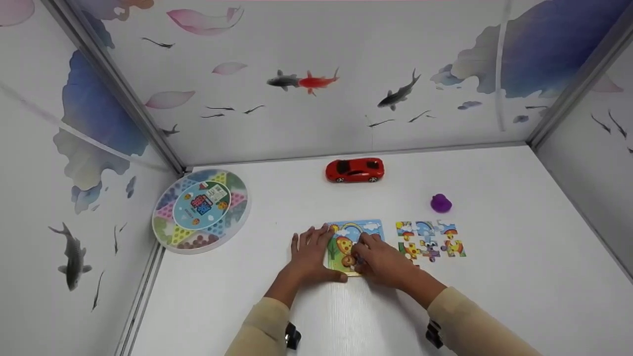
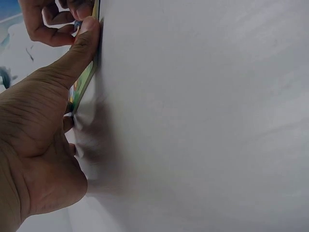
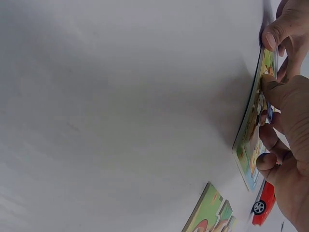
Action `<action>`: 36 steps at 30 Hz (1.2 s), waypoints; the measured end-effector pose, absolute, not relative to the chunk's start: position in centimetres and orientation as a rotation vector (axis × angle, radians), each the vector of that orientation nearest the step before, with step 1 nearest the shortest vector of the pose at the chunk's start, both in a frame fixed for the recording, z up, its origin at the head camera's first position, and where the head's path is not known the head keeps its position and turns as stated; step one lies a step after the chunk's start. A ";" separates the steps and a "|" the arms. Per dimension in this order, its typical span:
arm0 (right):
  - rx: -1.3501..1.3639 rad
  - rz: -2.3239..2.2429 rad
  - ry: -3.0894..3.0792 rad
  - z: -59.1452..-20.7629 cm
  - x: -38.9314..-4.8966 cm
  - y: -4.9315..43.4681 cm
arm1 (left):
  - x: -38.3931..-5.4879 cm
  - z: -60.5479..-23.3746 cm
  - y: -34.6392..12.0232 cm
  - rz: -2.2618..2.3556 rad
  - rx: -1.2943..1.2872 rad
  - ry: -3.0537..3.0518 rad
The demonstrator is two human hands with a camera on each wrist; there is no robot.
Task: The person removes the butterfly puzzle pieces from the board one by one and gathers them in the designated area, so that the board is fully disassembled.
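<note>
A small picture-puzzle board [image 1: 338,264], printed with a rainbow, sky and grass, lies on the white table in front of the person. The left hand [image 1: 310,254] rests along its left side, fingers spread toward the far left corner and thumb against the near edge. Over the board's right half, the right hand [image 1: 383,262] bends its thumb and fingers around a bluish puzzle piece [image 1: 360,259], mostly hidden by the fingers. Right of the board, several loose jigsaw pieces [image 1: 424,228] lie in rows, some partly covered by the right hand and wrist.
A red toy car [image 1: 355,170] stands behind the board near the back wall. A purple rubber duck [image 1: 441,203] sits beyond the loose pieces. At the left, a round Chinese checkers box [image 1: 202,211] lies by the side wall. Printed walls enclose the table.
</note>
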State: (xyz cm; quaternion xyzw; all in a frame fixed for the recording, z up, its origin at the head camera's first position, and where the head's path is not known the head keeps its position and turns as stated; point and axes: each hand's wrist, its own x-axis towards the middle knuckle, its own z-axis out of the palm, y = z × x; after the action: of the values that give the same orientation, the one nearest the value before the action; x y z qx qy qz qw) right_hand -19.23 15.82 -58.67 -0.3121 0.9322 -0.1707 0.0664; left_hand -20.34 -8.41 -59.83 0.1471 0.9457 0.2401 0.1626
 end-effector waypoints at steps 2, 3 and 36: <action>-0.957 -0.502 2.820 -58.7 -19.2 15.8 | -20.4 -60.1 -8.4 0.693 0.416 2.698; -0.967 -0.499 2.822 -58.7 -19.2 15.8 | -20.5 -60.2 -8.4 0.699 0.418 2.699; -1.144 -0.458 2.946 -57.8 -18.7 19.2 | -20.1 -59.8 -8.6 0.733 0.442 2.699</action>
State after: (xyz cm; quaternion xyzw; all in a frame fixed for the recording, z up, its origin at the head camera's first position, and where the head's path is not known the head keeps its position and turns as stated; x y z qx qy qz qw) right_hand -18.71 19.17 -57.79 -0.3581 0.9223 -0.1434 -0.0256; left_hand -20.15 -8.61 -59.80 0.1543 0.9418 0.2557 0.1545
